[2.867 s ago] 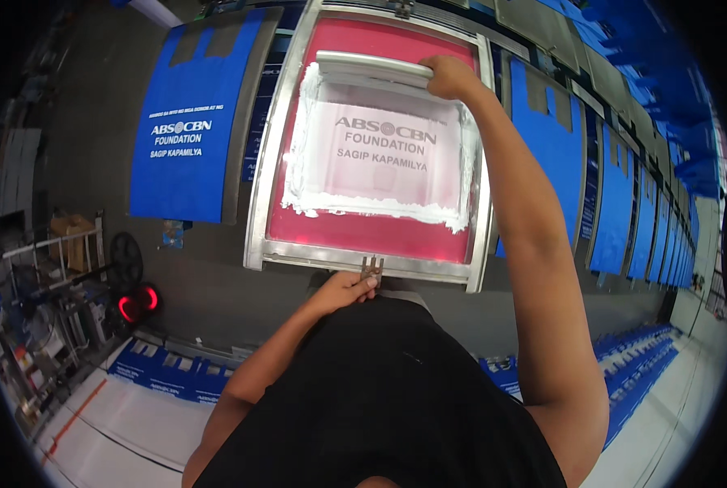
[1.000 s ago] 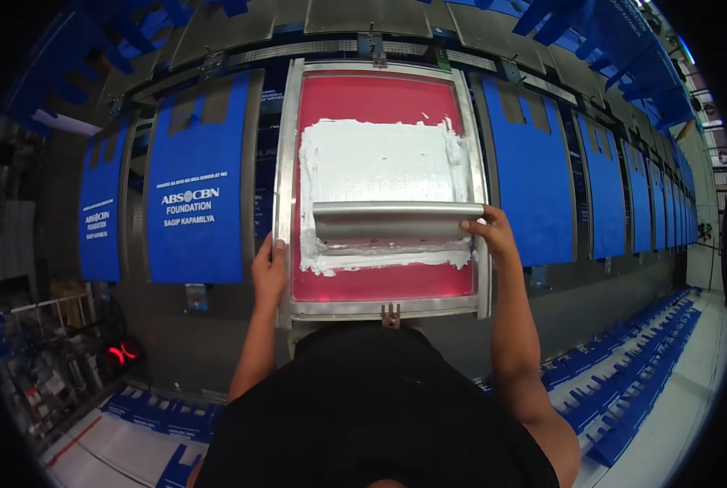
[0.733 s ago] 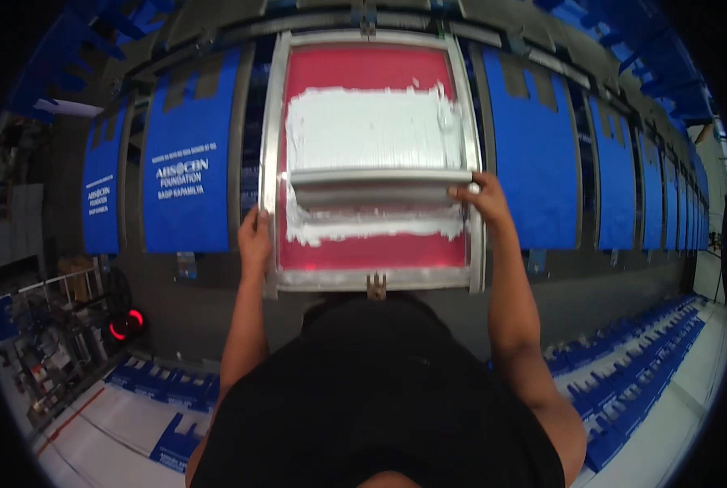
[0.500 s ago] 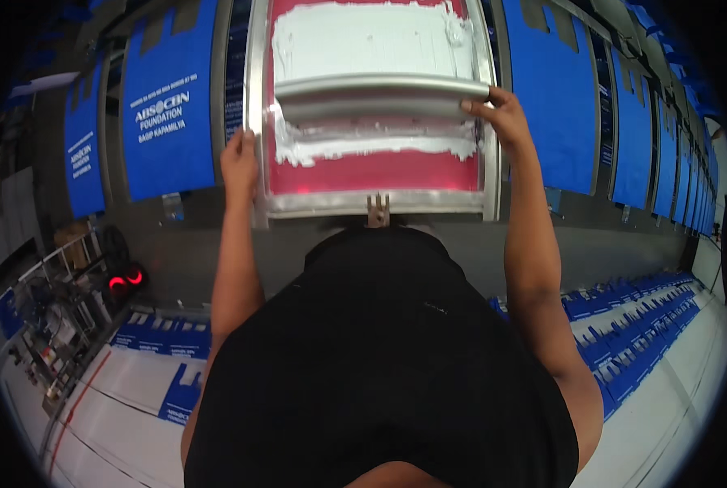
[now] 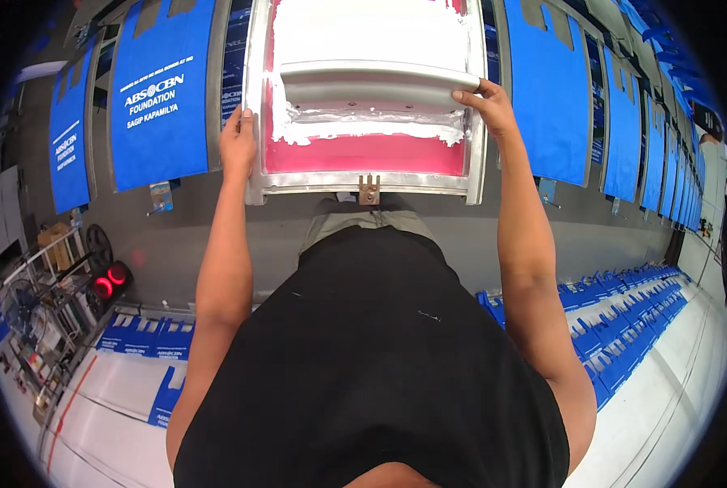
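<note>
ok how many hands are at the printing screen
2: left hand at the metal frame's left rail, right hand gripping the right end of the metal squeegee. The frame's far end is cut off, so others may be hidden.

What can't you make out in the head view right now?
All in the head view:
Far end of the metal frame: cut off by the top edge.
Whatever lies under the white paste: hidden by it.
Whether the left hand's fingers curl under the frame: hidden by the hand and frame.
Prints on the farthest blue bags at right: too small.
</note>
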`<control>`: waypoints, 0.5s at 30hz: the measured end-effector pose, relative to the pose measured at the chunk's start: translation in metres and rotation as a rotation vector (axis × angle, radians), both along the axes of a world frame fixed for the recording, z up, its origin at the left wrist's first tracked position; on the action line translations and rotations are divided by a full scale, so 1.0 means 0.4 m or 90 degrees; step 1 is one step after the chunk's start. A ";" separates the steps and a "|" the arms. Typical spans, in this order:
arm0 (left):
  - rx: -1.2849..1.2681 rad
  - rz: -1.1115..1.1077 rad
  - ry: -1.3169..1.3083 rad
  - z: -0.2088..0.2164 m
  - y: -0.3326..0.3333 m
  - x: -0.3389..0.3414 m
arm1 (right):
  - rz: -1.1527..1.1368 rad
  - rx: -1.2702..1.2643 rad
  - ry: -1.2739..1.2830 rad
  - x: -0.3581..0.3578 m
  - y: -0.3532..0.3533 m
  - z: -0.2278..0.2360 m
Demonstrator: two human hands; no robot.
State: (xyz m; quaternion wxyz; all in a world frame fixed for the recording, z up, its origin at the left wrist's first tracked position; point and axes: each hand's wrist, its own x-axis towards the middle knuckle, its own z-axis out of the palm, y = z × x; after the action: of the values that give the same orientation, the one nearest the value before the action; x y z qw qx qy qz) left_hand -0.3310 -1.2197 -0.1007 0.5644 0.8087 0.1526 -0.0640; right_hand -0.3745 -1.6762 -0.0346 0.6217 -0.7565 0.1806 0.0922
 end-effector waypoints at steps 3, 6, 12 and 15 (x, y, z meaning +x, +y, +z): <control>-0.019 0.007 0.022 -0.001 -0.004 0.016 | 0.000 -0.018 -0.013 0.009 -0.010 -0.006; -0.028 0.003 0.014 0.001 -0.004 0.012 | 0.002 -0.003 -0.014 0.009 -0.002 -0.004; 0.094 -0.045 -0.069 -0.004 -0.001 0.008 | 0.042 -0.065 0.037 0.016 -0.027 -0.014; 0.112 -0.057 -0.012 0.003 -0.011 0.000 | 0.072 -0.084 -0.006 -0.014 -0.018 -0.014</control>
State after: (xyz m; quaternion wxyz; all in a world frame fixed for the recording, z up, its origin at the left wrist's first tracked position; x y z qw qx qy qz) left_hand -0.3309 -1.2241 -0.0994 0.4894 0.8616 0.1162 -0.0676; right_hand -0.3802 -1.6832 -0.0403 0.5651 -0.8053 0.1404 0.1118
